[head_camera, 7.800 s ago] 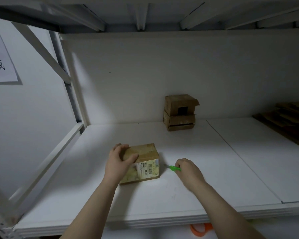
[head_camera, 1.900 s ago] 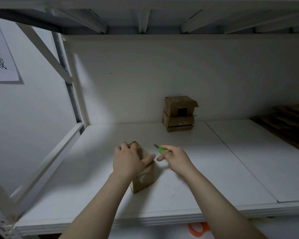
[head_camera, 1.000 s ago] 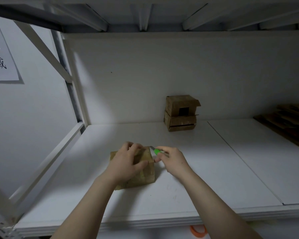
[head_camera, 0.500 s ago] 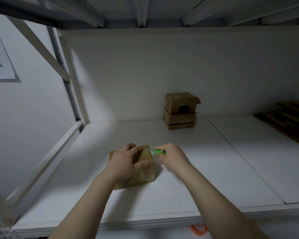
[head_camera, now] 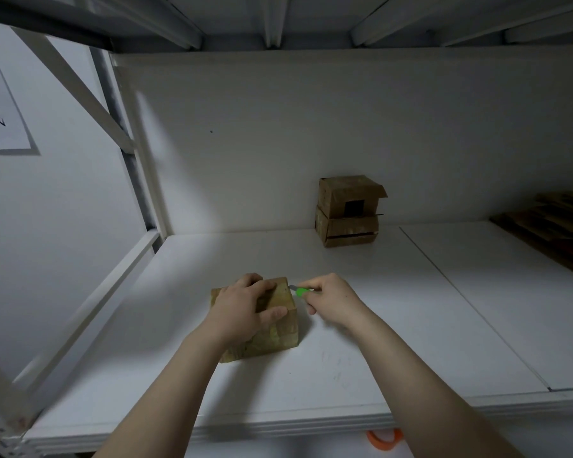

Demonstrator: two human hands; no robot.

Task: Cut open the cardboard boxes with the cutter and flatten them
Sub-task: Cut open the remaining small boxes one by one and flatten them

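A small brown cardboard box (head_camera: 280, 335) lies on the white shelf board (head_camera: 361, 375), near the front. My left hand (head_camera: 242, 307) lies on top of it, fingers spread over the far edge and thumb along the right side. My right hand (head_camera: 333, 300) grips a green cutter (head_camera: 300, 291) just right of the box. The grey blade tip touches the box's far right top corner. Two more small cardboard boxes (head_camera: 348, 211) stand stacked against the back wall.
Flat dark cardboard sheets (head_camera: 556, 226) lie piled at the far right of the shelf. A diagonal white brace (head_camera: 80, 94) and upright post close off the left side. A low shelf deck hangs overhead. An orange object (head_camera: 382, 439) shows below the front edge.
Since about two seconds ago the box was laid down flat under my left hand. The cutter tip came against the box's far right corner and has stayed there for the last half second.
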